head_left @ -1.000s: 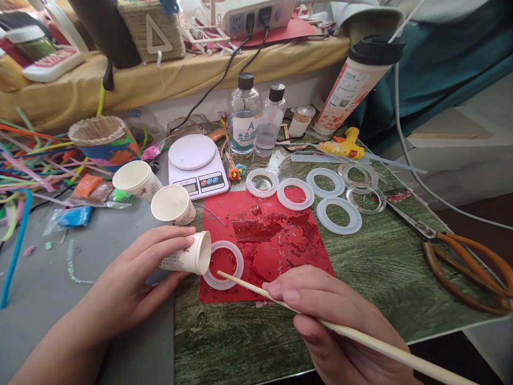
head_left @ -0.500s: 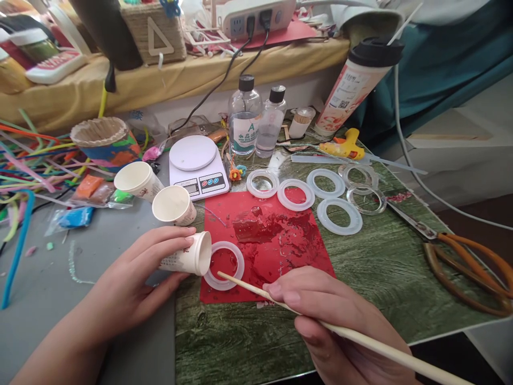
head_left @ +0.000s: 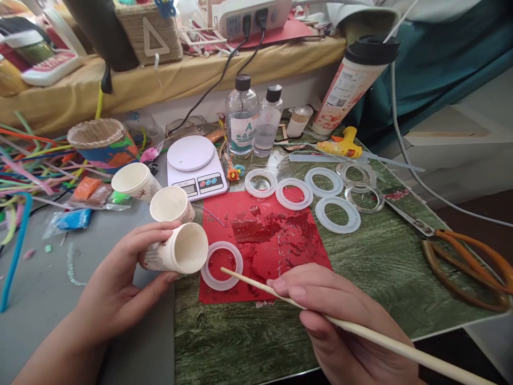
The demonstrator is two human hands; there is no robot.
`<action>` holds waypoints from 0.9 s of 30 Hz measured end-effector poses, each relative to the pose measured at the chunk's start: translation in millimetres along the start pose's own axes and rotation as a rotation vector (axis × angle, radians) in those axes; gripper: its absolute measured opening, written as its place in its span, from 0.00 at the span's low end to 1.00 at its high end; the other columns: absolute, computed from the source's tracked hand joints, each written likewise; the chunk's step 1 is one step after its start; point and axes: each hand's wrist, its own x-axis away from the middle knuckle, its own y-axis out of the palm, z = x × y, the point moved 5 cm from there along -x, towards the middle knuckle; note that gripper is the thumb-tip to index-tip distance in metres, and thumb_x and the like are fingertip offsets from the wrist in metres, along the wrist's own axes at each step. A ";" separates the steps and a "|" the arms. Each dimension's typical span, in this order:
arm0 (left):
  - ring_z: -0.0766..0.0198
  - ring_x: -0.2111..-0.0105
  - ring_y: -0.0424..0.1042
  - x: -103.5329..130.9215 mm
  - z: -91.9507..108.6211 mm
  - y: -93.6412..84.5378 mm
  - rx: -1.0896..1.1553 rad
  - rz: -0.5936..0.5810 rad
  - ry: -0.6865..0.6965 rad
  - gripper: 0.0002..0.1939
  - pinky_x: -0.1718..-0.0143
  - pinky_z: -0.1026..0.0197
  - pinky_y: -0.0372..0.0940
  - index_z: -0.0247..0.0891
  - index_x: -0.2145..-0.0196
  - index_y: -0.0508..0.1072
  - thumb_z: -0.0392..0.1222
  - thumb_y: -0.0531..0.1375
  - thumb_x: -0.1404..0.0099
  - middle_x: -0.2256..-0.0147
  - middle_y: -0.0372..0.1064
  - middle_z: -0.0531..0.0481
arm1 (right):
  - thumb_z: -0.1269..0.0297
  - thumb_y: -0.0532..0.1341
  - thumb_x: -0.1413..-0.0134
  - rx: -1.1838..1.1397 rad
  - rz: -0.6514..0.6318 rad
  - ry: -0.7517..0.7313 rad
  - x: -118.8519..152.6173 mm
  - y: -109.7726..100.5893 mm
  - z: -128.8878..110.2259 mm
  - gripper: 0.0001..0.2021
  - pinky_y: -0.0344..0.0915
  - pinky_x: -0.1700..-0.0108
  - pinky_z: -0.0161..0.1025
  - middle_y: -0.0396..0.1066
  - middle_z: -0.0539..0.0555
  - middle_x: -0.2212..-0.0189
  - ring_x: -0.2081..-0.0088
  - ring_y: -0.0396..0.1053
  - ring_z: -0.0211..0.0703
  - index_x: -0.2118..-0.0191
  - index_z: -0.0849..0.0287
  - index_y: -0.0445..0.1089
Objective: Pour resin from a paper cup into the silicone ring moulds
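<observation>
My left hand (head_left: 120,278) is closed around a white paper cup (head_left: 176,251), tilted so its mouth faces me and to the right. Just right of the cup's rim, a translucent ring-shaped silicone mould (head_left: 236,270) lies on the front left of a red sheet (head_left: 264,251). My right hand (head_left: 344,315) grips a thin wooden stick (head_left: 380,342), probably a chopstick. Its tip hovers over or rests near the mould's middle; I cannot tell whether they touch. Clear wet smears cover much of the sheet.
Two more paper cups (head_left: 171,204) stand behind my left hand, beside a white kitchen scale (head_left: 196,176). Bottles (head_left: 242,125) of clear liquid stand at the back. Several ring moulds (head_left: 337,215) lie to the right, with scissors (head_left: 460,256) and a yellow glue gun (head_left: 344,143) farther out.
The cup in my left hand has turned more upright and shifted left, away from over the mould's edge, so its inside shows more. My right hand and the stick have barely moved.
</observation>
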 end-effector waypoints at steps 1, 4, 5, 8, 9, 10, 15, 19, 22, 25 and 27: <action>0.47 0.25 0.79 0.4 -0.4 -0.3 0.033 0.030 -0.016 0.26 0.22 0.45 0.76 0.55 0.28 0.73 0.37 0.69 0.18 0.29 0.81 0.50 | 0.75 0.72 0.23 -0.004 0.007 -0.007 0.2 -0.5 -0.4 0.19 0.93 0.50 0.45 0.92 0.57 0.51 0.52 0.92 0.51 0.34 0.53 0.84; 0.46 0.30 0.83 0.9 -2.3 -1.9 0.156 0.153 -0.068 0.24 0.28 0.44 0.82 0.53 0.31 0.75 0.40 0.72 0.20 0.31 0.82 0.48 | 0.77 0.71 0.24 -0.017 0.037 -0.013 1.7 -2.9 -0.5 0.19 0.92 0.47 0.41 0.92 0.56 0.50 0.50 0.92 0.48 0.35 0.55 0.84; 0.47 0.32 0.85 1.2 -2.9 -2.7 0.185 0.197 -0.084 0.24 0.31 0.46 0.84 0.53 0.32 0.75 0.41 0.73 0.20 0.32 0.82 0.47 | 0.78 0.71 0.25 -0.015 0.048 -0.015 2.5 -4.0 -0.3 0.19 0.91 0.46 0.40 0.92 0.56 0.50 0.49 0.91 0.47 0.35 0.56 0.84; 0.49 0.36 0.87 2.8 -4.0 -4.9 0.204 0.276 -0.117 0.26 0.37 0.49 0.86 0.54 0.33 0.75 0.41 0.76 0.22 0.35 0.82 0.46 | 0.80 0.70 0.27 0.016 0.066 -0.014 5.3 -7.1 1.2 0.21 0.90 0.43 0.41 0.92 0.56 0.48 0.48 0.91 0.48 0.36 0.55 0.85; 0.49 0.37 0.87 3.3 -3.7 -5.6 0.196 0.282 -0.113 0.27 0.38 0.49 0.87 0.54 0.33 0.74 0.41 0.76 0.23 0.35 0.82 0.46 | 0.81 0.70 0.27 0.034 0.066 -0.016 6.2 -7.8 1.6 0.21 0.90 0.43 0.42 0.92 0.56 0.48 0.47 0.91 0.49 0.36 0.55 0.85; 0.49 0.38 0.87 3.9 -3.5 -6.0 0.186 0.279 -0.108 0.28 0.38 0.48 0.87 0.54 0.32 0.74 0.42 0.77 0.24 0.36 0.82 0.45 | 0.81 0.70 0.28 0.053 0.065 -0.016 6.9 -8.2 1.9 0.22 0.90 0.43 0.43 0.92 0.56 0.48 0.47 0.91 0.49 0.36 0.55 0.85; 0.44 0.38 0.85 6.0 -4.6 -5.8 0.129 0.212 -0.140 0.31 0.38 0.44 0.86 0.55 0.28 0.73 0.48 0.74 0.24 0.37 0.79 0.43 | 0.83 0.69 0.29 0.106 0.037 -0.041 8.0 -6.8 -1.2 0.24 0.90 0.44 0.42 0.91 0.57 0.47 0.46 0.91 0.50 0.35 0.55 0.84; 0.43 0.35 0.85 6.4 -4.9 -4.8 0.160 0.237 -0.127 0.30 0.33 0.43 0.84 0.56 0.31 0.76 0.47 0.76 0.27 0.35 0.80 0.45 | 0.83 0.69 0.28 0.131 0.033 -0.070 7.8 -9.5 -8.4 0.24 0.89 0.41 0.41 0.91 0.55 0.46 0.44 0.90 0.48 0.35 0.55 0.84; 0.43 0.39 0.88 7.3 -12.5 -3.8 0.262 0.298 -0.185 0.34 0.39 0.46 0.88 0.56 0.31 0.76 0.51 0.80 0.29 0.36 0.84 0.46 | 0.82 0.69 0.26 0.169 0.067 -0.066 9.1 -17.1 -13.5 0.23 0.88 0.39 0.40 0.92 0.54 0.45 0.43 0.90 0.46 0.35 0.53 0.85; 0.43 0.42 0.90 6.6 -21.4 -1.8 0.322 0.288 -0.233 0.36 0.45 0.48 0.90 0.54 0.32 0.77 0.57 0.82 0.31 0.39 0.87 0.45 | 0.78 0.69 0.23 0.225 0.136 -0.038 10.5 -23.2 -15.1 0.19 0.87 0.39 0.40 0.93 0.52 0.47 0.45 0.90 0.46 0.37 0.51 0.87; 0.42 0.42 0.91 6.2 -25.5 -1.3 0.323 0.279 -0.241 0.37 0.45 0.47 0.90 0.53 0.32 0.76 0.57 0.83 0.32 0.38 0.87 0.44 | 0.73 0.70 0.21 0.240 0.195 0.002 11.0 -23.6 -13.0 0.14 0.87 0.41 0.38 0.93 0.51 0.50 0.48 0.90 0.44 0.41 0.49 0.88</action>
